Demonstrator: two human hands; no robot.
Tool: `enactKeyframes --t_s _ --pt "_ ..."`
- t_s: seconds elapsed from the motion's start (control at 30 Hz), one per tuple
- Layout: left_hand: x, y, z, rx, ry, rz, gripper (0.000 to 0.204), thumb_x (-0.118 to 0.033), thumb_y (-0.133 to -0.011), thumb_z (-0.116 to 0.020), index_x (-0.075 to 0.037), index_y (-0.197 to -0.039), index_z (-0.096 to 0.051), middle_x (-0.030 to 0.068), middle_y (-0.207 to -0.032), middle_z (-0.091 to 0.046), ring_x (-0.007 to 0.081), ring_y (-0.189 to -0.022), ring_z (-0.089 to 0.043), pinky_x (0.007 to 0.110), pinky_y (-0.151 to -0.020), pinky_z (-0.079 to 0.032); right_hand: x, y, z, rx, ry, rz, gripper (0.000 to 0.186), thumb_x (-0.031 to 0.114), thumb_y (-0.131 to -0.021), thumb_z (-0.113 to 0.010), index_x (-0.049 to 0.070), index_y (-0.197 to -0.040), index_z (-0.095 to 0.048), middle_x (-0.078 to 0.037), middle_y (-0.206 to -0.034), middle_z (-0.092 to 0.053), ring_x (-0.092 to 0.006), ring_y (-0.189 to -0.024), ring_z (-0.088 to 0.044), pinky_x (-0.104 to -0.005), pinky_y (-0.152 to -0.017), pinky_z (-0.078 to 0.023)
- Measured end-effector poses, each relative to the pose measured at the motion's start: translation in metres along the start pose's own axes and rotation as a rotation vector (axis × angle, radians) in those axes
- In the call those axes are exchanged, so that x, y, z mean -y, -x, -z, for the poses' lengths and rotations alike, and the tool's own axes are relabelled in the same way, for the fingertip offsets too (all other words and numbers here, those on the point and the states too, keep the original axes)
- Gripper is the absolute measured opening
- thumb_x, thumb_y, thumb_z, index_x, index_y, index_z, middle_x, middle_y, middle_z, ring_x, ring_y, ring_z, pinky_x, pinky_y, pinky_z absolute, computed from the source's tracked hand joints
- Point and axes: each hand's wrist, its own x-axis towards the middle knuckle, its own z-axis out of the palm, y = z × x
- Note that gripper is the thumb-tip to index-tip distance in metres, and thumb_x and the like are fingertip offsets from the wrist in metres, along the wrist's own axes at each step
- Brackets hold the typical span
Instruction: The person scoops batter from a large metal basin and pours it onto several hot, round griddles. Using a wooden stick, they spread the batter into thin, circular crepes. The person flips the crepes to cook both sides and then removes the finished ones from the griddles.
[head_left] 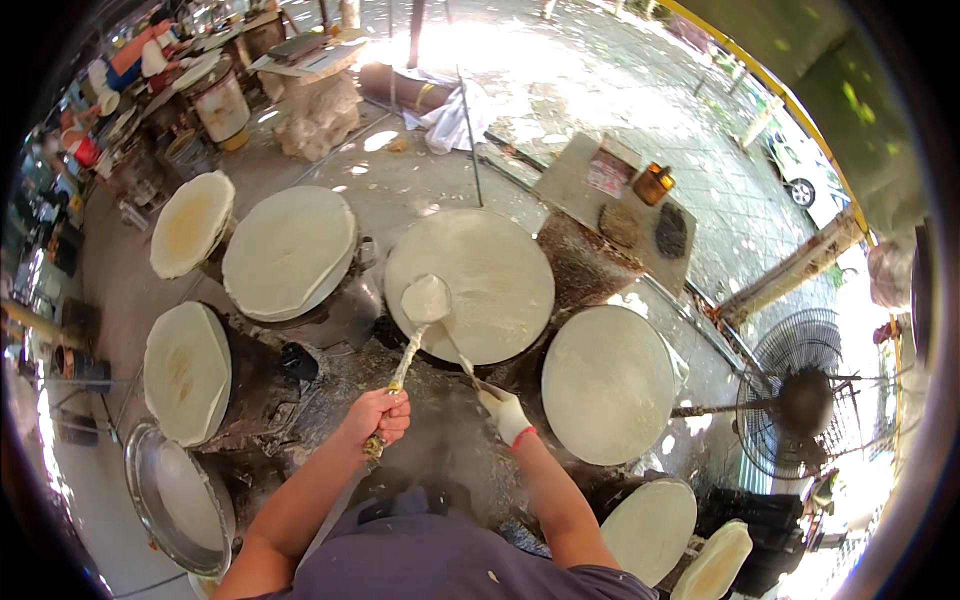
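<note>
My left hand (380,418) is closed round the wrapped handle of a ladle (426,299), whose round bowl, coated in pale batter, is over the near left part of the middle griddle. That round griddle (490,260) carries a wide layer of pale batter. In a white glove with a red band at the wrist, my right hand (508,416) grips a thin-handled spreading tool (463,358). The tool slants up and left onto the same griddle; its far end is partly hidden by the ladle. Faint steam or haze drifts below my hands.
Batter-covered griddles stand at right (608,385), lower right (650,530) and upper left (290,253). Flat round sheets (192,225) lie further left, above a metal basin (180,500). A caged fan (805,400) stands right; a board (575,180) holds an amber container (654,184).
</note>
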Motion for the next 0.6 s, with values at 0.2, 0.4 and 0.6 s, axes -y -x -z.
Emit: enactKeyframes --t_s 0.2,0.4,0.6 --pt "-0.013 0.098 0.045 -0.193 0.009 -0.171 0.016 -0.011 -0.091 -0.049 -0.009 -0.078 -0.041 -0.0017 -0.064 -0.040 0.0042 -0.046 -0.035 0.021 -0.038 -0.030 0.010 0.014 -0.050 -0.272 -0.221 -0.211 0.014 0.034 -0.091 -0.052 0.023 -0.100 -0.055 0.004 -0.066 -0.046 -0.0091 -0.042 -0.033 -0.0268 -0.038 -0.026" --pt "-0.041 0.213 0.141 -0.513 0.094 -0.436 0.010 -0.008 -0.087 -0.053 -0.006 -0.090 -0.044 0.0000 -0.061 -0.040 0.0070 -0.044 -0.037 0.023 -0.037 -0.030 0.000 0.000 -0.225 -0.013 0.026 -0.084 0.008 0.016 -0.086 -0.061 0.012 -0.093 -0.062 0.008 -0.057 -0.039 -0.0052 -0.043 -0.031 -0.0239 -0.039 -0.023" --pt "-0.068 0.334 0.246 -0.798 0.194 -0.620 0.009 -0.005 -0.083 -0.053 -0.007 -0.084 -0.044 -0.0007 -0.059 -0.039 0.0066 -0.043 -0.037 0.023 -0.037 -0.031 0.015 -0.056 -0.504 0.331 0.475 0.252 0.044 0.037 -0.084 -0.060 -0.005 -0.096 -0.063 -0.003 -0.070 -0.055 -0.0120 -0.060 -0.045 -0.0281 -0.057 -0.040"
